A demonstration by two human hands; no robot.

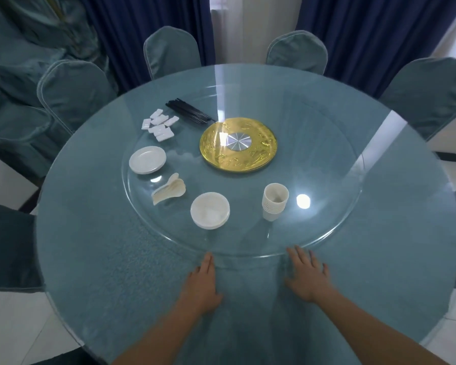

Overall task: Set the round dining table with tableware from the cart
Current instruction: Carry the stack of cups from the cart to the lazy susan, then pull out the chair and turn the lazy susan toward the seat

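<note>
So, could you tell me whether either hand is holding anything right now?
Nothing is held: the left hand and right hand lie open on the glass table.

Tabletop (392,206): clear glass sheet, glossy and reflective, over a teal cloth with a fine grainy weave. Turntable (327,159): smooth transparent glass with a polished rim. Hub (238,144): shiny gold-coloured embossed metal around a brushed silver metal centre. Plates (147,159), bowls (210,210), cups (274,201), spoons (169,191) and rests (159,126): white, smooth, glossy, ceramic-looking ware. Chopsticks (188,111): black, smooth, slight sheen. Chair covers (74,93): matt teal fabric. Curtains (148,19): dark blue cloth, soft folds.
</note>
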